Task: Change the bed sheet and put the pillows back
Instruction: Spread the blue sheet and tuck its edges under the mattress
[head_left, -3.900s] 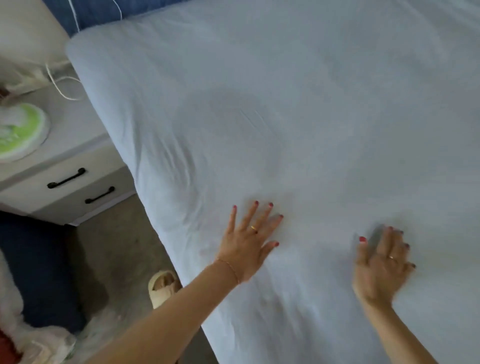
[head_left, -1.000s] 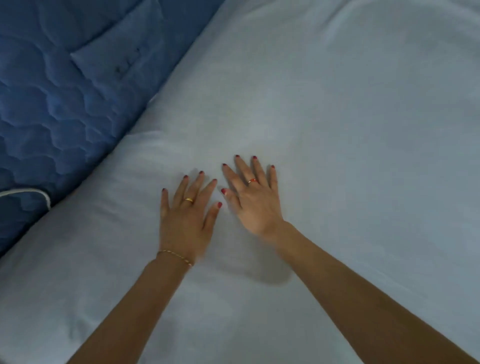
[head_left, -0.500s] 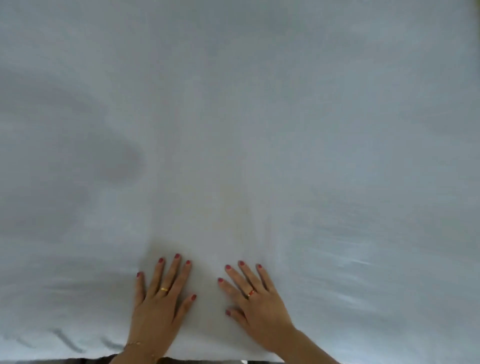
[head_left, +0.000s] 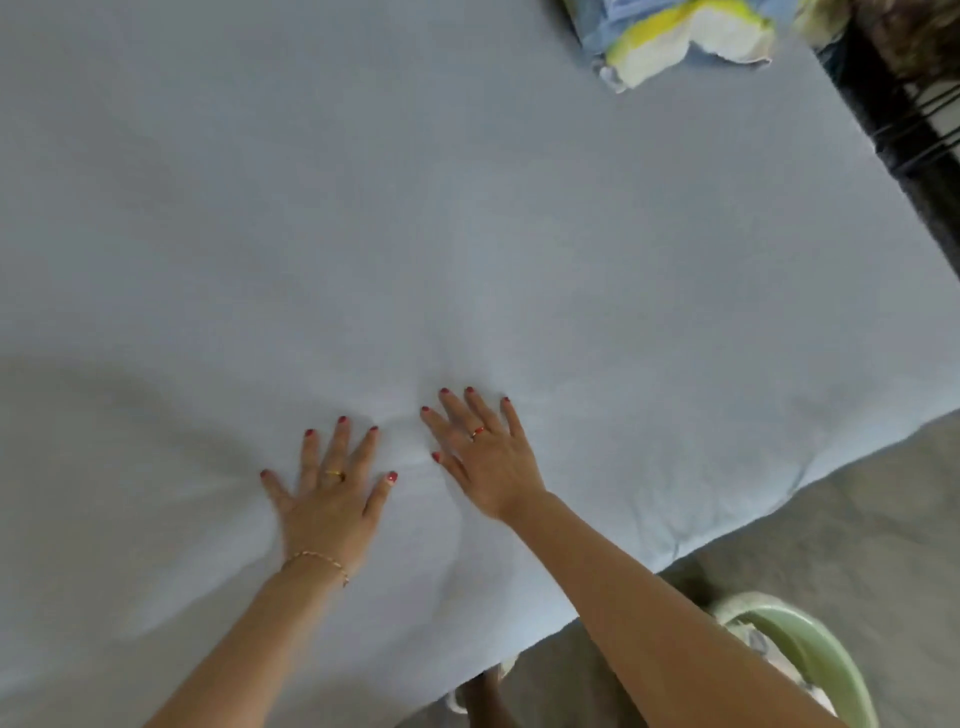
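Note:
A pale blue bed sheet (head_left: 467, 208) covers the mattress and fills most of the view, smooth except for faint creases near the right corner. My left hand (head_left: 330, 493) lies flat on the sheet with its fingers spread, palm down. Just to its right, my right hand (head_left: 485, 457) presses flat on the sheet too, fingers straight and fanned. Both hands rest close together near the bed's near edge. A folded bundle of blue, yellow and white cloth (head_left: 680, 36) lies on the far right part of the bed. No pillow can be made out.
The bed's corner (head_left: 675, 551) drops to a grey floor (head_left: 857, 530) at the lower right. A pale green basket rim (head_left: 810, 654) stands on the floor by my right forearm. A dark metal frame (head_left: 904, 130) runs along the bed's far right side.
The view has swung right: the bed's corner, the floor and the folded bundle have come into sight. Both hands stay flat on the sheet, now further from the near edge.

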